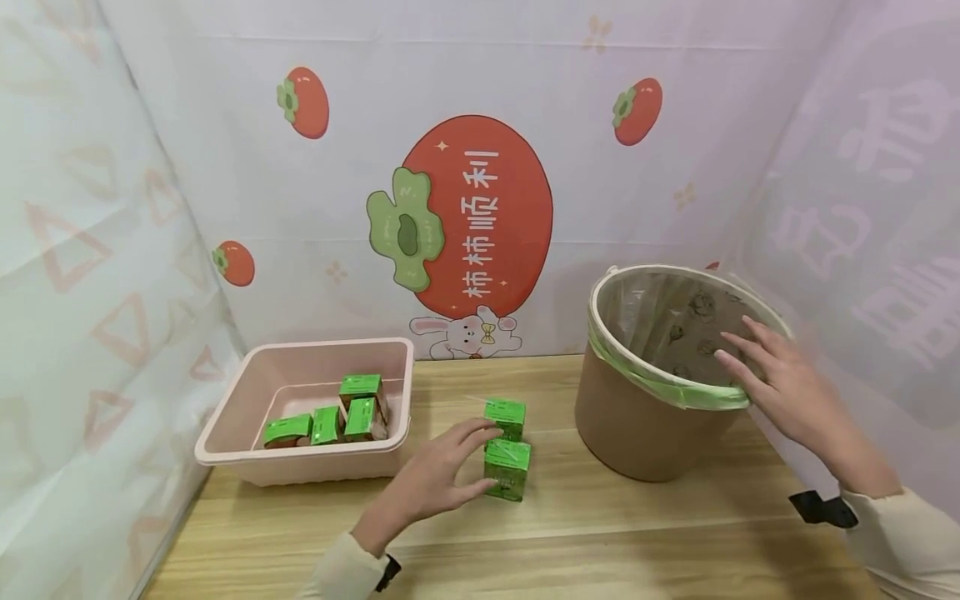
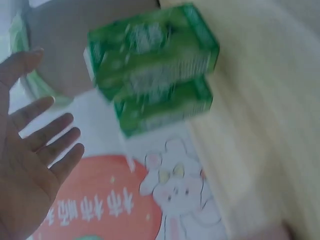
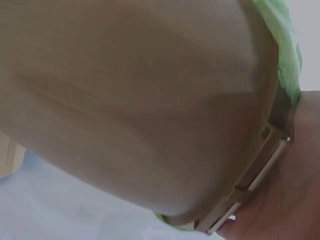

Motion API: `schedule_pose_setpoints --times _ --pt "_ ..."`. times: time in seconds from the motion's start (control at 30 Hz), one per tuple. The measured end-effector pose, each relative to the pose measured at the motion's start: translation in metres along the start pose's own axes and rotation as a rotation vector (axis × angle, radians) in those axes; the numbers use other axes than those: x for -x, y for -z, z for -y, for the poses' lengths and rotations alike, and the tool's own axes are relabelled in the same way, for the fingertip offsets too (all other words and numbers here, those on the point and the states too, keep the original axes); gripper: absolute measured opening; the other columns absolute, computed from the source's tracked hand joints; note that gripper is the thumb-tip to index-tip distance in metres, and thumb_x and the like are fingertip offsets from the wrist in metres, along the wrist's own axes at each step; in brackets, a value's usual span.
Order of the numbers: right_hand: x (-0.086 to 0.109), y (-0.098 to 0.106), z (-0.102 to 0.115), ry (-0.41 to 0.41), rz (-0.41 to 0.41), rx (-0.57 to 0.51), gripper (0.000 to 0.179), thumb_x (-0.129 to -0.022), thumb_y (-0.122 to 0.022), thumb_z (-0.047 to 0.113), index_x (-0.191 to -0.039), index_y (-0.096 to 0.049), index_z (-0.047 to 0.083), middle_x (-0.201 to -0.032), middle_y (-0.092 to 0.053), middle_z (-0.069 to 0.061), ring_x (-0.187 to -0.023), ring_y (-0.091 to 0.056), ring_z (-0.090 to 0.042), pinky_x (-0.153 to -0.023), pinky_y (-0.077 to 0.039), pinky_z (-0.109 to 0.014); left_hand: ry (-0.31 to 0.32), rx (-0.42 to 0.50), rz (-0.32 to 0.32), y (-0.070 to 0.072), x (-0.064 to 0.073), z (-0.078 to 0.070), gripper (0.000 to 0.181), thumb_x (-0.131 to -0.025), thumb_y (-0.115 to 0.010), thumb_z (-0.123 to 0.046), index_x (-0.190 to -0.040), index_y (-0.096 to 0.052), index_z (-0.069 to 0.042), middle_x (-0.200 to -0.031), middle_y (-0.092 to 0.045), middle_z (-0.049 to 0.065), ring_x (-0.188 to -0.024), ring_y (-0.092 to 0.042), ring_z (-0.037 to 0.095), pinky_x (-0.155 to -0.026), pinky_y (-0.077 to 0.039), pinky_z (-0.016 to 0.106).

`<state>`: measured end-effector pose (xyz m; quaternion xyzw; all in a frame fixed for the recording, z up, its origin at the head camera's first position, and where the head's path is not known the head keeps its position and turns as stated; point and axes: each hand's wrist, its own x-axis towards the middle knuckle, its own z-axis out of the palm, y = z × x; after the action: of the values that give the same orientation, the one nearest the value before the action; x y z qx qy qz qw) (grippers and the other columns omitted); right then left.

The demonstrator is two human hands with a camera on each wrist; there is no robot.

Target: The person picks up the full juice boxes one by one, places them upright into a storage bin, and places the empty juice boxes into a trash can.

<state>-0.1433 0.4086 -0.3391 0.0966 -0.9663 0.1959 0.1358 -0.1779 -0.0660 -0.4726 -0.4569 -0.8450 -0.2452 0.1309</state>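
Note:
Two small box-shaped green packs [image 1: 507, 471] stand one behind the other on the wooden table. My left hand [image 1: 435, 477] is just left of them with fingers spread, its fingertips overlapping the packs' edge in the head view. In the left wrist view that hand [image 2: 30, 160] has a gap between its fingers and the front pack [image 2: 155, 50]. To the right stands a brown trash bin [image 1: 637, 425] with a light-green liner folded over its rim. My right hand [image 1: 787, 392] lies over the bin's right rim, fingers extended across the opening; the right wrist view [image 3: 270, 200] shows it against the rim.
A pink plastic basin [image 1: 300, 462] at the left holds several more green packs [image 1: 363, 417]. A white backdrop [image 1: 480, 67] printed with persimmons rises behind the table [image 1: 570, 550], and pale printed sheets [image 1: 75, 333] close off both sides.

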Motion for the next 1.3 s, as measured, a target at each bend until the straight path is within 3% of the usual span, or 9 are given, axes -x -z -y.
schedule_pose_setpoints --times 0.2,0.4,0.6,0.8,1.13,1.3 --pt "0.004 0.004 -0.011 -0.055 0.033 -0.008 0.060 -0.115 -0.043 0.034 -0.153 -0.043 -0.011 -0.168 -0.013 -0.038 -0.150 -0.009 -0.066 -0.117 -0.002 -0.080 0.009 -0.044 0.075 -0.027 -0.006 -0.005 0.067 -0.093 -0.084 -0.036 -0.149 -0.056 -0.013 -0.150 -0.056 0.013 -0.134 -0.060 0.029 -0.109 -0.053 0.046" --pt "0.007 0.008 -0.021 -0.092 0.046 -0.007 0.062 -0.115 -0.042 0.036 -0.156 -0.040 -0.010 -0.170 -0.006 -0.036 -0.150 -0.006 -0.067 -0.110 -0.009 -0.086 -0.024 -0.095 0.055 -0.036 -0.007 -0.003 0.065 -0.088 -0.089 -0.025 -0.145 -0.059 -0.012 -0.147 -0.058 0.013 -0.132 -0.061 0.029 -0.110 -0.052 0.042" --pt "0.007 0.010 -0.026 -0.106 0.069 -0.023 0.064 -0.115 -0.041 0.037 -0.158 -0.036 -0.010 -0.171 -0.001 -0.035 -0.152 0.002 -0.065 -0.107 -0.007 -0.089 -0.050 -0.115 0.025 -0.035 -0.014 -0.001 0.056 -0.086 -0.088 -0.008 -0.137 -0.066 -0.013 -0.135 -0.064 0.008 -0.122 -0.066 0.023 -0.102 -0.057 0.036" --pt "0.008 0.011 -0.023 -0.109 0.079 -0.031 0.064 -0.115 -0.039 0.037 -0.158 -0.034 -0.011 -0.171 0.001 -0.035 -0.154 0.010 -0.060 -0.109 -0.003 -0.088 -0.058 -0.144 0.039 -0.032 -0.022 0.000 0.053 -0.086 -0.089 -0.008 -0.134 -0.069 -0.014 -0.129 -0.065 0.006 -0.115 -0.066 0.020 -0.095 -0.059 0.035" --pt "0.007 0.010 -0.023 -0.105 0.062 -0.041 0.062 -0.116 -0.038 0.035 -0.157 -0.034 -0.012 -0.170 -0.001 -0.037 -0.155 0.009 -0.059 -0.110 -0.002 -0.087 -0.008 0.027 0.055 -0.017 -0.040 -0.007 0.055 -0.088 -0.087 -0.008 -0.139 -0.067 -0.015 -0.128 -0.061 0.007 -0.120 -0.060 0.021 -0.098 -0.058 0.036" --pt "0.005 0.008 -0.023 -0.101 0.061 -0.042 0.062 -0.116 -0.037 0.035 -0.157 -0.035 -0.012 -0.169 -0.002 -0.037 -0.155 0.010 -0.058 -0.111 -0.001 -0.086 -0.030 0.068 0.040 -0.003 -0.054 -0.015 0.055 -0.090 -0.086 -0.009 -0.141 -0.065 -0.013 -0.128 -0.060 0.009 -0.116 -0.060 0.022 -0.093 -0.060 0.034"
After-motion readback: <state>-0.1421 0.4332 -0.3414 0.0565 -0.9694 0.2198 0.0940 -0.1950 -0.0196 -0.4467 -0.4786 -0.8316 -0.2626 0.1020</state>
